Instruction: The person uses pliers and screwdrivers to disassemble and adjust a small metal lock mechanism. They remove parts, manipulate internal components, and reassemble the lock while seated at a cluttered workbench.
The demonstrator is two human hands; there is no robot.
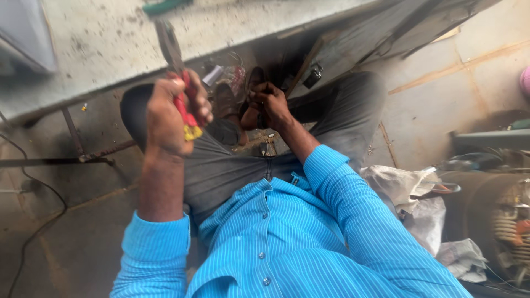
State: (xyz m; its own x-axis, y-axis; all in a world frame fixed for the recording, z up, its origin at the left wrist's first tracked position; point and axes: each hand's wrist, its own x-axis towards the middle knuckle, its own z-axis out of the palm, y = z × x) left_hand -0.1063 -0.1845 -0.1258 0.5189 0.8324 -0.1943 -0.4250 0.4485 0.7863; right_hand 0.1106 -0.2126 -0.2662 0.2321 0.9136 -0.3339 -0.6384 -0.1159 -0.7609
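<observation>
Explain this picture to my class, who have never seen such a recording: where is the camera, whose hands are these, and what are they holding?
The camera sits on the person's head and looks down, so you see their own blue striped shirt, grey trousers and both arms. The person sits on a concrete floor. The left hand is raised and grips pliers with red and yellow handles, jaws pointing up. The right hand reaches down between the knees to a small dark object, too hidden to identify. At the right lie crumpled cloth and an electric motor with copper windings.
</observation>
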